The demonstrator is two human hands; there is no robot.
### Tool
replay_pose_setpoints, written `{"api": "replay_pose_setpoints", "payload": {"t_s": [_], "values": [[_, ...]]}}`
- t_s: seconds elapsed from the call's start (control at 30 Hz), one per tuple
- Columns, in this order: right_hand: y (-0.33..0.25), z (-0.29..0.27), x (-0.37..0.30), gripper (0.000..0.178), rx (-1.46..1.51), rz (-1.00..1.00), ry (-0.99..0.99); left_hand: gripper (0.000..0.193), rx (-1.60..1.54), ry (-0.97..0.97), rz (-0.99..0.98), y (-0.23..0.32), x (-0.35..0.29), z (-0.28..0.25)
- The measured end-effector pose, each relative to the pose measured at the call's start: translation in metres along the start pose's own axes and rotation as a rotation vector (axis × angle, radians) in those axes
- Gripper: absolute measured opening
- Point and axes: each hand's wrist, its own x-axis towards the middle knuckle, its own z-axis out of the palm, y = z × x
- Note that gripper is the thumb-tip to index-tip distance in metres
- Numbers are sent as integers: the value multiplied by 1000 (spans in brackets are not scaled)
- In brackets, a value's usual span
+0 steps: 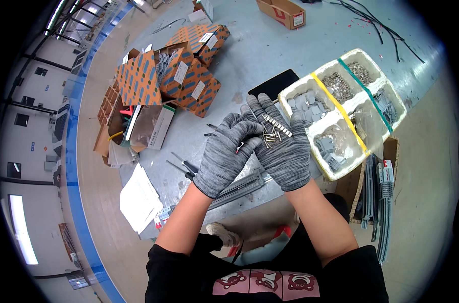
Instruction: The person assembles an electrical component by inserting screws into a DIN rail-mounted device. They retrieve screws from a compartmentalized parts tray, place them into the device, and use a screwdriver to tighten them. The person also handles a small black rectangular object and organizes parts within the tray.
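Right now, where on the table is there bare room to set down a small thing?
Bare table lies between the patterned boxes, the brown carton and the flat black object. The near edge is crowded with papers, tools and grey rails.

Matt, ribbed grey knit-cloth gloves [285,164] against shiny silver metal screws [273,136]! Left of the rough white foam compartment box [330,68], dull orange patterned cardboard boxes [138,76]; beneath it, a smooth, faintly glossy blue-grey bench [255,45].
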Motion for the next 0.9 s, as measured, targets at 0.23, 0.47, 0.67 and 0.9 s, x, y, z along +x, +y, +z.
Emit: {"api": "replay_pose_setpoints", "payload": {"t_s": [0.23, 0.47, 0.67, 0.9], "values": [[0, 8, -1, 72, -831, 0, -70, 24, 117, 3, 87, 3, 0, -1], [-1, -4, 0, 70, -350, 36, -13, 22, 372, -96, 77, 5, 1, -3], [2, -12, -1, 69, -323, 55, -23, 24, 446, -129, 119, 5, 0, -4], [4, -17, 2, 70, -22, 117, 59, 26, 663, -226, 169, -3, 3, -4]]}}
